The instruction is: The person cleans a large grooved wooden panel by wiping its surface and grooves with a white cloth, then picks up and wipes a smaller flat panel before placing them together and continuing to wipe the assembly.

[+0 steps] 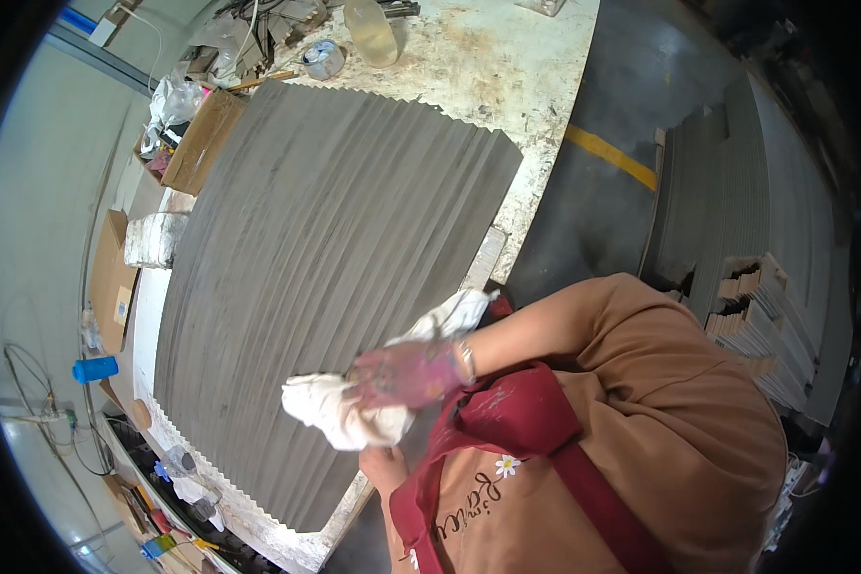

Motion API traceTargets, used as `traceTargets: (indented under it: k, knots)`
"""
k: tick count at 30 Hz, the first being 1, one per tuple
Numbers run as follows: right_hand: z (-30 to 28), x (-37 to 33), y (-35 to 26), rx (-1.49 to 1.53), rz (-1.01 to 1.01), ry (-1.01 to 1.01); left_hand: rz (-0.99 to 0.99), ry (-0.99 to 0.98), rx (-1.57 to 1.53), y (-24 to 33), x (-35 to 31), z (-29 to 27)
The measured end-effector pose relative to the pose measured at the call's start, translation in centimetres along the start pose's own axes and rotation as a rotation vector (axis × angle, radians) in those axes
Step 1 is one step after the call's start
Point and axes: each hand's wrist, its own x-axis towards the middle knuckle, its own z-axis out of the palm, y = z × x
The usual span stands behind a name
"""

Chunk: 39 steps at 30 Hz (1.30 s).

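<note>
A broad stack of long grey strips [316, 249], laid overlapping side by side like steps, covers most of the white table. My right hand [407, 375], stained purple and smeared by motion, is on a crumpled white cloth [330, 411] over the near right part of the strips. More white cloth shows beyond that wrist, which wears a bracelet. My left hand [385, 467] is just below the cloth, close to the table's near edge. Its fingers are partly hidden, so whether it grips the cloth or strips cannot be made out.
On the worn white table [450, 67] stand a bottle of yellowish liquid [371, 33] and a tape roll [323, 59]. At left are a cardboard box [201, 143] with plastic bags and a blue object [96, 369]. Stacked grey panels [708, 191] stand right, past a yellow floor line [610, 156].
</note>
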Motion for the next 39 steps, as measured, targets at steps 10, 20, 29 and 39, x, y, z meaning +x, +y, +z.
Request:
traceTargets:
  k: [10, 20, 29, 39]
  knots:
    - [-23.7, -20.3, 17.0, -0.358, 1.289, 0.612, 0.111, 0.053, 0.026, 1.8, 1.2, 0.4]
    - [-5.1, -1.5, 8.5, -0.267, -0.093, 0.422, 0.053, 0.014, 0.021, 2.5, 1.2, -0.2]
    - [-25.6, -10.6, 21.8, -0.073, 1.173, 0.481, 0.056, 0.060, 0.050, 3.2, 1.2, -0.2]
    - [-12.6, 2.0, 13.7, 0.042, 0.204, -0.048, -0.068, 0.011, 0.012, 3.6, 1.0, -0.4]
